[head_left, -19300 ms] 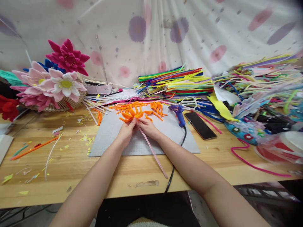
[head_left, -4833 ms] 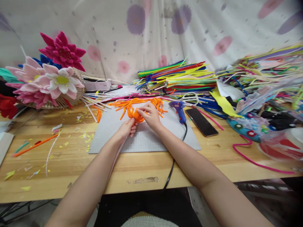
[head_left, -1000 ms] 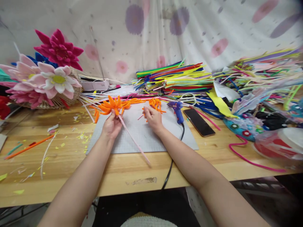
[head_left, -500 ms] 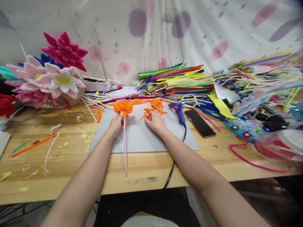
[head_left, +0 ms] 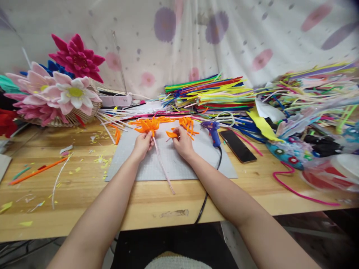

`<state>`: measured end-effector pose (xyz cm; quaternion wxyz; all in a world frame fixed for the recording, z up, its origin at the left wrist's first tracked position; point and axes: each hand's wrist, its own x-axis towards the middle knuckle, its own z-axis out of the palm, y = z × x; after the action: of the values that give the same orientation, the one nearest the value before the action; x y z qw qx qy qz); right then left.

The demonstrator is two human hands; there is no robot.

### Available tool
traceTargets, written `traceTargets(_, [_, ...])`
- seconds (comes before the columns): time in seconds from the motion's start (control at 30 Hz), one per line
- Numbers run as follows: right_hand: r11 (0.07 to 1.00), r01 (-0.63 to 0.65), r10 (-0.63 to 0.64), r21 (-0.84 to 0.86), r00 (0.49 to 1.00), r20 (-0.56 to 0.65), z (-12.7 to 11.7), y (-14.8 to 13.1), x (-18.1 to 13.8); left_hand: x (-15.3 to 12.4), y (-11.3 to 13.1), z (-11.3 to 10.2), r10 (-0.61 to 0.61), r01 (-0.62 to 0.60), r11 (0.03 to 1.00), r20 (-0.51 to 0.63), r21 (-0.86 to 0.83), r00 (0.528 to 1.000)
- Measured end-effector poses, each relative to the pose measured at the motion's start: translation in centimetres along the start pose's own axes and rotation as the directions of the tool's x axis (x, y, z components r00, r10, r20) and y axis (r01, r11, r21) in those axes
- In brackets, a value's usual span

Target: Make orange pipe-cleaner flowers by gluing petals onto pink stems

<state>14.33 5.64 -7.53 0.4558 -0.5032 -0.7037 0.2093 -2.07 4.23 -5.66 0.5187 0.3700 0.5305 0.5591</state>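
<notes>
My left hand [head_left: 142,145] is closed round the top of a pale pink stem [head_left: 164,170], just under an orange pipe-cleaner flower [head_left: 148,125]. The stem slants down to the right across the grey cutting mat [head_left: 196,164]. A short way to the right, my right hand [head_left: 183,142] pinches a bent orange petal piece [head_left: 171,134] beside the flower. More loose orange petal pieces [head_left: 187,124] lie just beyond my right hand on the mat's far edge.
A blue glue gun [head_left: 213,131] and a black phone [head_left: 238,140] lie right of the mat. Stacks of coloured pipe cleaners [head_left: 213,95] fill the back and right. Finished pink flowers [head_left: 60,91] sit in a basket at the left. Scraps litter the wooden table [head_left: 84,194].
My left hand has tilted the flower, so the stem's free end swung from straight down to the right. My right hand has lifted an orange petal piece toward the flower.
</notes>
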Motion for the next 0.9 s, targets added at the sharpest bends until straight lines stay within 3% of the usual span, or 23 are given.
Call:
traceTargets(0.17, [0.999,0.032,-0.032,0.010,0.999,0.006,-0.4,-0.5,-0.2,0.2,-0.5,-0.3,0.012,0.010,0.978,-0.106,0.208,0.994])
traceTargets(0.23, [0.999,0.040,-0.040,0.021,0.999,0.004,-0.5,-0.6,-0.2,0.2,-0.6,-0.7,0.072,-0.020,0.963,-0.183,0.270,0.981])
traceTargets(0.33, [0.998,0.053,-0.053,0.035,0.999,0.000,-0.5,-0.7,-0.2,-0.5,-0.3,-1.3,0.268,-0.178,0.942,-0.318,0.285,0.909])
traceTargets(0.4, [0.998,0.059,-0.059,0.038,0.998,-0.001,-0.4,-0.7,-0.2,-1.3,0.0,-1.3,0.398,-0.309,0.907,-0.343,0.285,0.851])
traceTargets(0.57, [0.994,0.100,-0.101,0.053,0.995,0.027,-0.1,-0.8,-0.4,-3.6,0.3,0.3,0.541,-0.495,0.792,-0.035,0.358,0.840])
traceTargets(0.67, [0.988,0.148,-0.150,0.050,0.987,0.050,-0.1,-1.2,-0.5,-4.3,0.2,1.3,0.576,-0.544,0.709,0.078,0.448,0.814])
traceTargets(0.8, [0.983,0.186,-0.186,0.013,0.982,0.021,-0.2,-1.5,-0.6,-4.4,0.0,1.7,0.554,-0.544,0.653,0.158,0.528,0.817])
traceTargets(0.9, [0.988,0.154,-0.154,-0.010,0.988,0.002,-0.2,-1.5,-0.5,-4.4,-0.1,1.6,0.486,-0.489,0.739,0.136,0.462,0.863])
